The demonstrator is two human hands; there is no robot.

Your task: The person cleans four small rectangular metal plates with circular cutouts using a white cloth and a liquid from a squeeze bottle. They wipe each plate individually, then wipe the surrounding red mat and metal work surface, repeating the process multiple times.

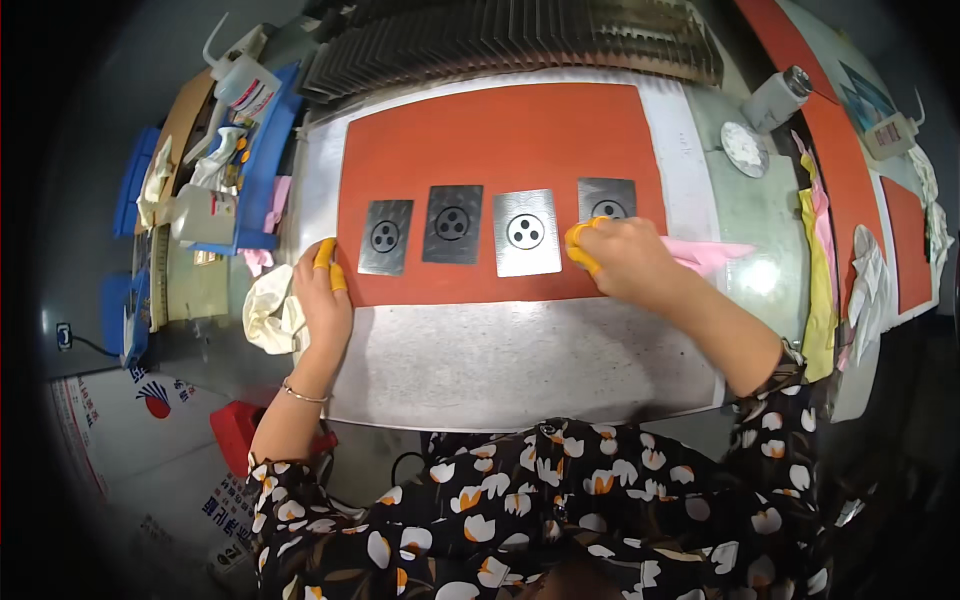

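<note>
I had four plates on the orange mat (500, 130). My right hand (625, 262) pinched a pink cloth (712, 254) on the rightmost plate (606, 199); three others seemingly remained. My left hand (325, 295) rested flat, empty, at the mat's left edge.

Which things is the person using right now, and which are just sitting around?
In use:
right hand with pink cloth
rightmost metal plate
three other plates
orange mat
left hand on the mat's edge

Lying about:
squeeze bottles
white rag
small grey jar
</note>
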